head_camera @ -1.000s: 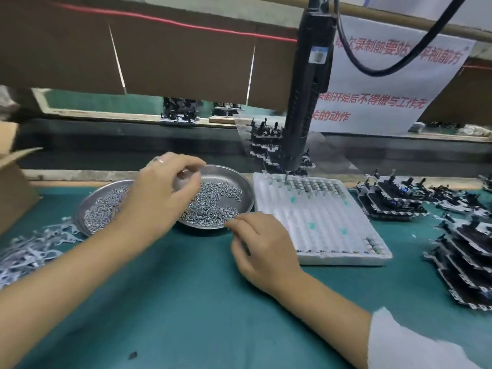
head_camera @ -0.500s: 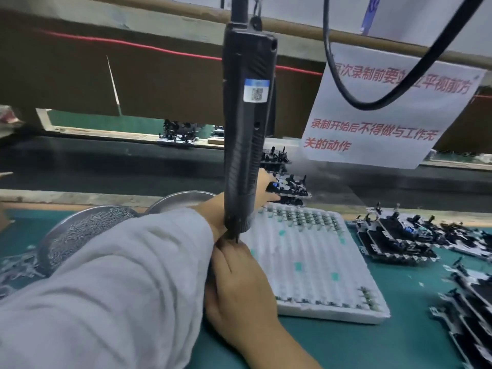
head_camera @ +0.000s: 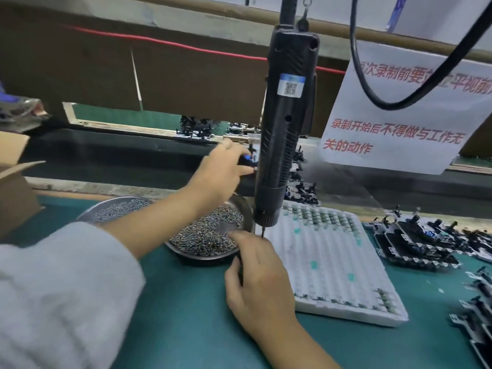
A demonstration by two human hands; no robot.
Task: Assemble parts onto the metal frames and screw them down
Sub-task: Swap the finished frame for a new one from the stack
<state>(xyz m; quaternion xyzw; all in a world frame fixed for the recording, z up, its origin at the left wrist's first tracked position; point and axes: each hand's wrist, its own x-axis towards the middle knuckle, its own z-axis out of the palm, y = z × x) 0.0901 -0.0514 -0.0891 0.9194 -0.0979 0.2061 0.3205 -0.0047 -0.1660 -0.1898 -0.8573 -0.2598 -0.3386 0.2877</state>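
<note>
Left hand (head_camera: 221, 169): reached past the screw dish (head_camera: 207, 235), fingers pinched on a black assembled part (head_camera: 246, 161) at the far ledge, partly hidden behind the hanging electric screwdriver (head_camera: 286, 134). Right hand (head_camera: 258, 278): curled beside the dish, just under the driver bit; contents not discernible. Risk: the lifted part could knock the driver or spill screws.

I see a green worktop (head_camera: 186, 315) in front of me. Behind it runs a dark belt (head_camera: 106, 155), and above this a brown board (head_camera: 186, 75) with a red wire (head_camera: 159, 42). A white paper sign (head_camera: 399, 123) with red writing hangs at right.
</note>
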